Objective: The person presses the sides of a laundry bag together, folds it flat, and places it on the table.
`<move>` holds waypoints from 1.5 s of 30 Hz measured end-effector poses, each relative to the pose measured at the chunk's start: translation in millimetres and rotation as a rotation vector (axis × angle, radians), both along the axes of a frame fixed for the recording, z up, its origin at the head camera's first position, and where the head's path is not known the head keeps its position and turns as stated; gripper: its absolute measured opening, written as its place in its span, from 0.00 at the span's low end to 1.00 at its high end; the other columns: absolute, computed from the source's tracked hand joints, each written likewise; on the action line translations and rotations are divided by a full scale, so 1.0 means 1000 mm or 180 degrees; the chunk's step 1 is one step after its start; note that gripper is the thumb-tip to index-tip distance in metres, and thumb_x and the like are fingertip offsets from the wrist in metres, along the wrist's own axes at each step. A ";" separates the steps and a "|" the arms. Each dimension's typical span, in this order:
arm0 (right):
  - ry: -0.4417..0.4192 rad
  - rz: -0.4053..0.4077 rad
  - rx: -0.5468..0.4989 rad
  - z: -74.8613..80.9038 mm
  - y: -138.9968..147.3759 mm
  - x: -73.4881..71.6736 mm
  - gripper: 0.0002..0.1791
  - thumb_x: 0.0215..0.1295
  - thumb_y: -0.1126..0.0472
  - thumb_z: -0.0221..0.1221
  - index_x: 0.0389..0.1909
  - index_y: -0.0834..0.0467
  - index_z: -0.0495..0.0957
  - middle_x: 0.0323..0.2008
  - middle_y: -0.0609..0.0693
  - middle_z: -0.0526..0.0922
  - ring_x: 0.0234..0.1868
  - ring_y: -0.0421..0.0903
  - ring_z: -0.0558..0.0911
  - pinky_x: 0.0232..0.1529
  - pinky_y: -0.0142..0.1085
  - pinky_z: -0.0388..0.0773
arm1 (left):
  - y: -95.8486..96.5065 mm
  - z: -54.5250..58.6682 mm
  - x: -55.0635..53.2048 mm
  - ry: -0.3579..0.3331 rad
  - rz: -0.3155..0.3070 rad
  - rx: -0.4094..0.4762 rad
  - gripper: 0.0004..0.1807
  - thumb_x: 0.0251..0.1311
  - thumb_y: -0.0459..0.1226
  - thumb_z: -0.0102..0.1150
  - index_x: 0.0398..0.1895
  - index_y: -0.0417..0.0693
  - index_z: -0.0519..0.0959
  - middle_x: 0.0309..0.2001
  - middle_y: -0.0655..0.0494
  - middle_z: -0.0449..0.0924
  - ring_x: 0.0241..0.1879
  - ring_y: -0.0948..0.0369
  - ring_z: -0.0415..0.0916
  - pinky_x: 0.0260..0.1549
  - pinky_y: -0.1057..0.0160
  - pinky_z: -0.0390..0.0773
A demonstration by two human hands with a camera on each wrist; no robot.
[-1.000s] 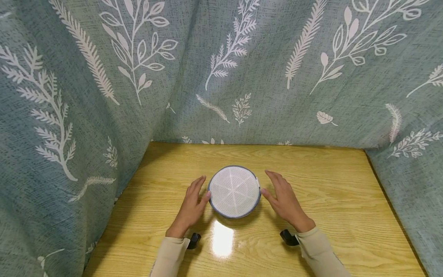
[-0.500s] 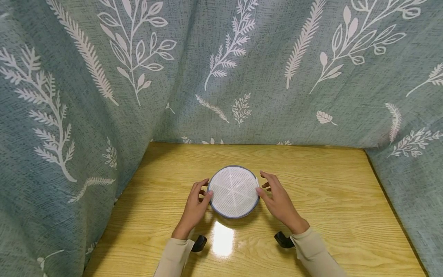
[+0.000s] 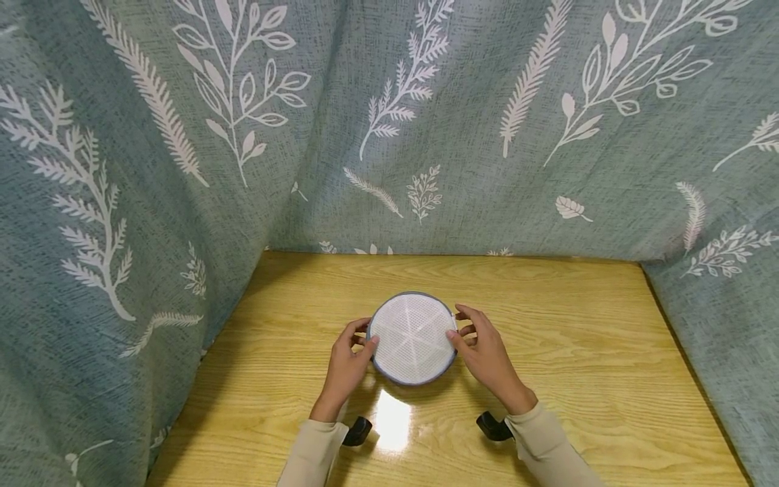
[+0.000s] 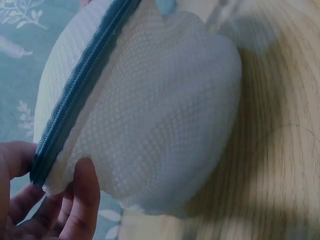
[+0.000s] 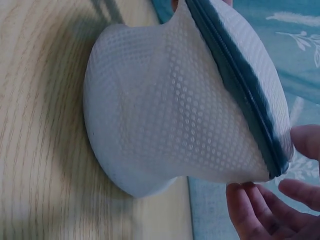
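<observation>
A round white mesh laundry bag (image 3: 410, 338) with a blue zipper band around its rim stands on the wooden table, its top panel showing seam lines that meet in the middle. My left hand (image 3: 350, 362) holds its left rim, thumb on the top edge and fingers curled below. On the opposite side, my right hand (image 3: 490, 355) pinches the rim in the same way. In the left wrist view the zipper (image 4: 75, 100) runs just above my fingertips (image 4: 86, 172). The bag's bulging lower part (image 5: 135, 110) reaches down to the table in the right wrist view.
The table (image 3: 584, 338) has a pale wood grain and a bright light reflection (image 3: 392, 419) near its front. A blue-green curtain (image 3: 462, 135) with white leaf prints hangs behind and along both sides. Black wrist-worn devices (image 3: 356, 431) stick out below the sleeves.
Both hands have moved inward from beside the bag, and their thumbs and fingers have closed on its rim. The bag has barely shifted.
</observation>
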State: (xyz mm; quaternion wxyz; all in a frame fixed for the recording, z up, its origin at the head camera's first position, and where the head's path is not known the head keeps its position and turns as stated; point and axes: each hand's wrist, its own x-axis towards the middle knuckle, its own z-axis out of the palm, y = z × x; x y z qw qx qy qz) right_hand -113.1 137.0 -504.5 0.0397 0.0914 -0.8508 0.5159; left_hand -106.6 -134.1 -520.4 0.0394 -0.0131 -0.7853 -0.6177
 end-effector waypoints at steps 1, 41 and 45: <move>-0.0017 -0.0024 -0.0018 0.000 0.000 0.000 0.29 0.74 0.64 0.66 0.73 0.64 0.72 0.58 0.61 0.81 0.48 0.52 0.84 0.45 0.38 0.86 | 0.001 0.000 0.000 0.0010 0.0012 0.0004 0.19 0.72 0.29 0.62 0.64 0.35 0.79 0.53 0.39 0.80 0.40 0.60 0.75 0.31 0.70 0.79; -0.0341 -0.0162 0.0085 -0.033 -0.005 -0.018 0.22 0.67 0.71 0.69 0.61 0.68 0.79 0.39 0.58 0.86 0.37 0.47 0.83 0.35 0.32 0.77 | 0.007 -0.026 -0.018 -0.0026 0.0142 -0.0466 0.16 0.64 0.24 0.68 0.55 0.27 0.82 0.44 0.37 0.83 0.35 0.59 0.77 0.30 0.71 0.77; -0.0337 -0.0162 0.0111 -0.036 -0.006 -0.018 0.22 0.67 0.71 0.69 0.60 0.68 0.79 0.39 0.58 0.86 0.37 0.46 0.82 0.35 0.32 0.77 | 0.007 -0.028 -0.018 -0.0109 0.0153 -0.0515 0.17 0.63 0.24 0.68 0.54 0.27 0.82 0.43 0.38 0.83 0.35 0.59 0.77 0.31 0.71 0.77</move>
